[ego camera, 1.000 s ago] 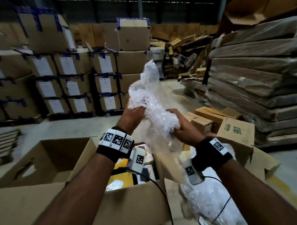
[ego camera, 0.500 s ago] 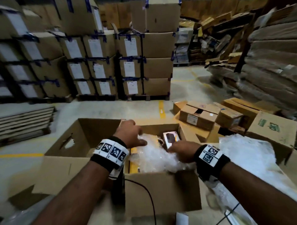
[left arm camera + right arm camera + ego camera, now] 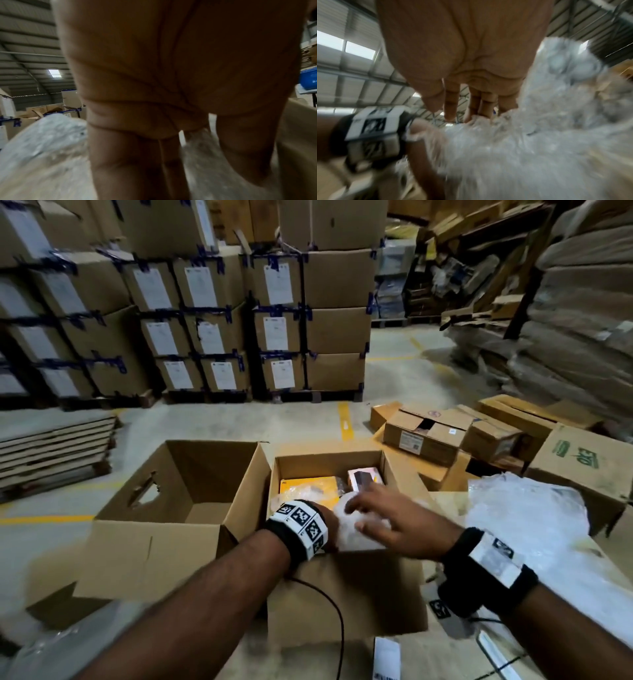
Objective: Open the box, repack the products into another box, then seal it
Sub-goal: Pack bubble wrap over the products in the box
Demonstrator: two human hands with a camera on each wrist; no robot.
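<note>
Two open cardboard boxes stand side by side: the left box (image 3: 178, 491) shows a bare inside, the right box (image 3: 342, 594) holds a yellow product box (image 3: 308, 486) and a pale product box (image 3: 363, 477). A wad of bubble wrap (image 3: 356, 532) lies on top in the right box. My left hand (image 3: 327, 513) reaches down into that box, its fingers (image 3: 128, 162) straight against the bubble wrap (image 3: 42, 142). My right hand (image 3: 387, 518) lies spread over the wad, fingertips (image 3: 450, 115) touching the bubble wrap (image 3: 522, 148).
More bubble wrap (image 3: 524, 508) is heaped on a flap at the right. Small cartons (image 3: 424, 436) and a printed box (image 3: 582, 460) lie behind it. Stacked labelled cartons (image 3: 212, 320) fill the back; flat cardboard sheets (image 3: 54, 446) lie at the left.
The bubble wrap, held high in both hands a second ago, has come down into the right box. My right hand has let go and spread over it; my left hand has sunk deeper.
</note>
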